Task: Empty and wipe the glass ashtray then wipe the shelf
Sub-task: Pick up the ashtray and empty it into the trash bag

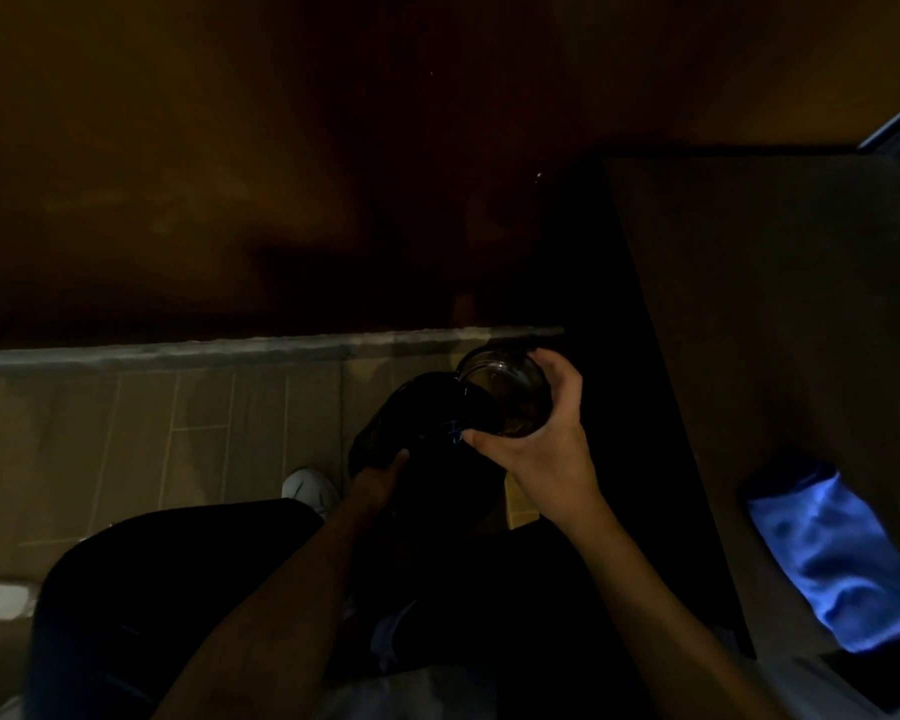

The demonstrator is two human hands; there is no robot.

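dim scene. shelf point(780, 314) at right, blue cloth point(842, 558) lying on it, unused. black bag point(411, 433) low at centre, left hand point(380, 480) gripping its edge; finger detail too dark to tell. glass ashtray point(505, 397) tipped over the bag mouth, right hand point(536, 433) fingers wrapped round its rim. risks: bag mouth sagging, ash missing onto the floor tiles point(178, 423); smooth glass slipping from a one-handed hold.

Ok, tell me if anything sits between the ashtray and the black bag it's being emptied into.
Nothing visible: the right hand tips the glass ashtray directly over the black bag, held by the left hand.
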